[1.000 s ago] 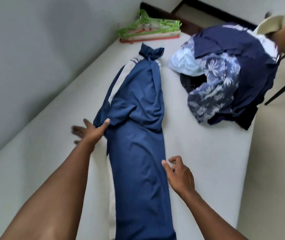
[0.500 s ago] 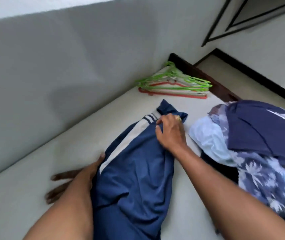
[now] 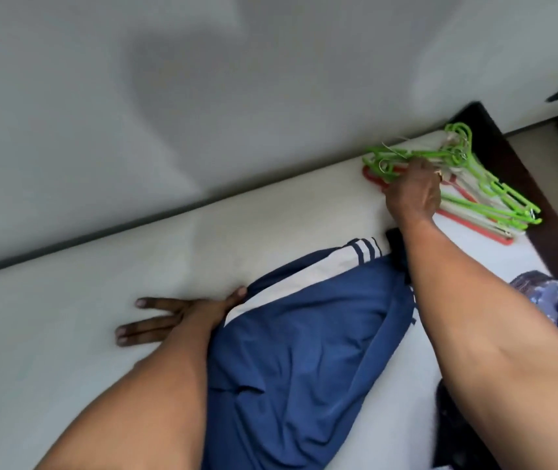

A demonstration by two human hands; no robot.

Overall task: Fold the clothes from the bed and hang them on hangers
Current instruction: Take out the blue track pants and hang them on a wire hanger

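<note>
Blue trousers (image 3: 304,351) with a white side stripe lie at lower centre on the bed (image 3: 67,334). Left hand (image 3: 182,317) lies flat on the mattress at their left edge, fingers straight and slightly spread, thumb touching the fabric. Right hand (image 3: 413,188) rests on the hangers (image 3: 487,195), green and red, stacked at upper right; its fingers are hidden, so I cannot tell whether it grips one. Patterned clothes (image 3: 555,296) show at the right edge.

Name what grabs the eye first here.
The bright green hangers piled at the far corner of the mattress, with the right hand on them. Then the navy garment with white stripes mid-bed, the left hand flat on the mattress beside it.
</note>
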